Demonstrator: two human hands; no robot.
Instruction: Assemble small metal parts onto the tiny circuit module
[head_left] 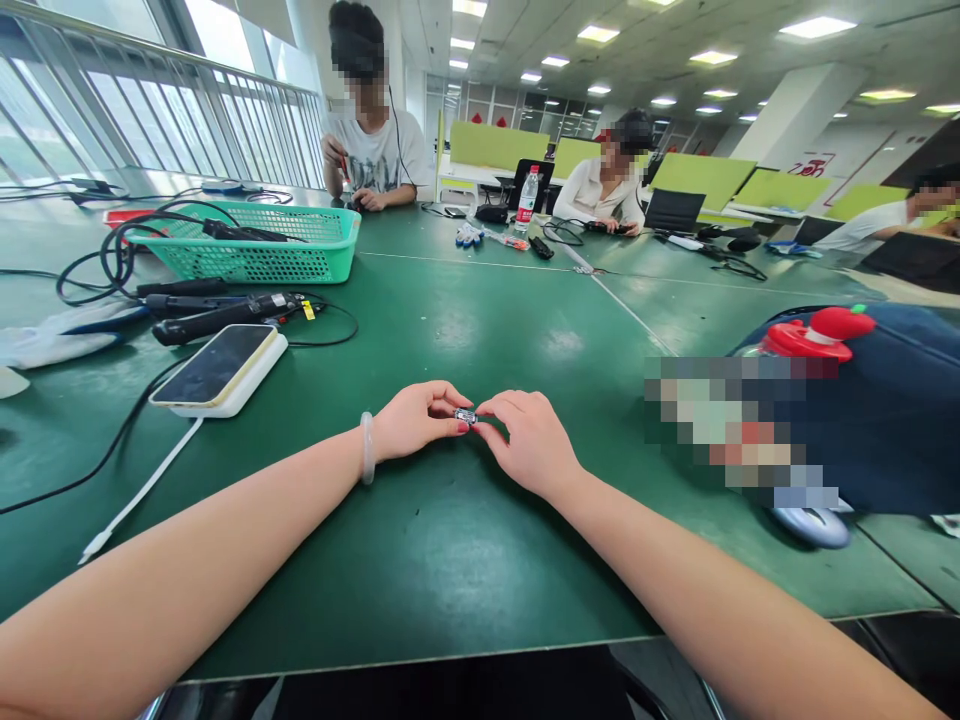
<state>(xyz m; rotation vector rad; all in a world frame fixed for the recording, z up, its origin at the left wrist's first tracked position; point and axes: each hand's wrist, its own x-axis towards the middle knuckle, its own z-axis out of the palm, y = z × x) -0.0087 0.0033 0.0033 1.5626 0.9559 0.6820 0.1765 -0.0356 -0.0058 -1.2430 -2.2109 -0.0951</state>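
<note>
Near the middle of the green table, a small metallic object is pinched between both hands. My left hand grips its left end between thumb and fingers; a pale bracelet circles that wrist. From the right, my right hand holds the other end with its thumb and fingertips. The object is too small to identify, and the fingertips partly cover it.
At left lie a phone on a white block, black cabled devices, a green basket and gloves. A dark blue bag and a mouse are at right. Several people sit beyond.
</note>
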